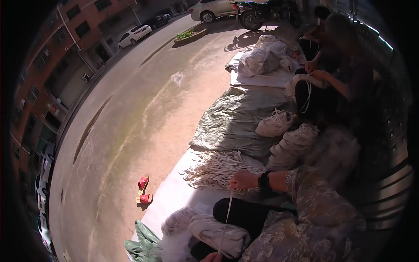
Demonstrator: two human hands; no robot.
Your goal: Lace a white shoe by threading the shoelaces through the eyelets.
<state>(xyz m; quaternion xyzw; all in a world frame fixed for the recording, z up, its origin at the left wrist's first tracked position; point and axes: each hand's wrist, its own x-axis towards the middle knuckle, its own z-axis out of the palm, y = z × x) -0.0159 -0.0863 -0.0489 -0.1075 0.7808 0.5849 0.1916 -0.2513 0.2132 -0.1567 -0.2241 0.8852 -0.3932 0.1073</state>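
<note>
A thin white cord point(227, 212) is stretched between my two hands over my dark-trousered lap. My right hand point(244, 180), with a dark band on its wrist, is closed on the cord's upper end. At the bottom edge, my left hand point(212, 257) shows only in part, its fingers pinched on the lower end. A bundled white textile piece point(220, 233) lies across my legs below the cord. Beyond my right hand is a loose heap of white cords point(218, 168) on a white sheet point(168, 196).
Stacked white textile bundles point(293, 146) stand beyond my right arm, near a grey-green tarp point(238, 118). Two people sit farther along; the nearer one's hands point(321, 75) work on a white piece. Red sandals point(143, 192) lie on the pavement. A motorcycle point(255, 15) stands at the back.
</note>
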